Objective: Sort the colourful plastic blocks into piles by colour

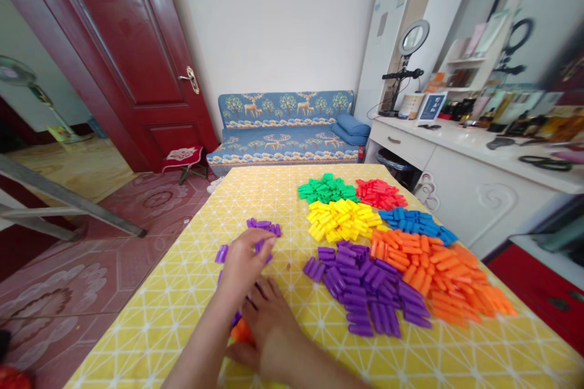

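Observation:
My left hand point(244, 255) reaches over a loose group of small purple tube-like plastic pieces point(264, 225). Its thumb and forefinger are apart, with a purple piece showing beneath them; the other fingers are mostly hidden. Closer to me, my right hand point(274, 319) lies low on the table with its fingers spread. Some orange pieces point(241, 332) show between its thumb and forefinger, with a bit of purple beside them. More purple pieces point(221, 253) lie left of my left hand. A large purple pile point(365, 285) is to the right of both hands.
Piles of orange point(438, 267), yellow point(342, 219), blue point(413, 222), green point(327, 189) and red point(379, 193) pieces cover the table's right side. The table has a yellow patterned cloth point(177, 316). Beyond stand a blue sofa point(283, 134) and a white dresser point(483, 188).

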Demonstrator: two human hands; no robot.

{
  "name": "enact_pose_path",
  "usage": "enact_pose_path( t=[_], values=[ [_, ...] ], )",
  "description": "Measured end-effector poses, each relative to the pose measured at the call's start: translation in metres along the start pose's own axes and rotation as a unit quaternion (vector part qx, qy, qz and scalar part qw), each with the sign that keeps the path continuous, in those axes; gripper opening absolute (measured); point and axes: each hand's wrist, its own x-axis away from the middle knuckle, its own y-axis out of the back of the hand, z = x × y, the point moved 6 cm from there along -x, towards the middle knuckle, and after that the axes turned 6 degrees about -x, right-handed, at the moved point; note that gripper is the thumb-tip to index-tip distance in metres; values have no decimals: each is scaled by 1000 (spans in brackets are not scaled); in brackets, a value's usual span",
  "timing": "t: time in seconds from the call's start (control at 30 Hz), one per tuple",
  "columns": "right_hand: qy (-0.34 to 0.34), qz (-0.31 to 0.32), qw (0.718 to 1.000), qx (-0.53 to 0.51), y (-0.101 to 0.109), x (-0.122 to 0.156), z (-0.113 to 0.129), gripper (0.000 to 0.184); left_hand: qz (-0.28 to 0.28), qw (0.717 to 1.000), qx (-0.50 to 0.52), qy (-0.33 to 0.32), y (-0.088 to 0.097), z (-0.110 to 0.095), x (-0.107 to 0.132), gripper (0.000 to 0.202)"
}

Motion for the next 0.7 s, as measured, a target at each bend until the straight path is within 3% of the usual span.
enact_pose_path(
  t=[0.1, 0.2, 0.3, 0.37, 0.5, 0.7],
  values=[
    [5, 56, 998, 22, 12, 0, 14, 71, -56, 994, -61, 73, 25, 64, 6, 31],
    [-3, 38, 999, 4, 17, -2, 15, 58, -12, 993, -76, 89, 17, 98, 13, 44],
    [-30, -31, 998, -36, 19, -4, 4, 33, 7, 995, -85, 60, 4, 99, 16, 43],
    [-60, -86, 992, -65, 21, -3, -7, 29, 5, 996, -73, 42, 0, 90, 17, 37],
    [-84, -140, 983, -80, 23, -1, -19, 42, -13, 998, -18, 62, -2, 83, 18, 30],
    [-102, -101, 990, -20, 21, -4, -17, 62, -30, 990, 76, 119, -1, 89, 21, 30]
  ],
)
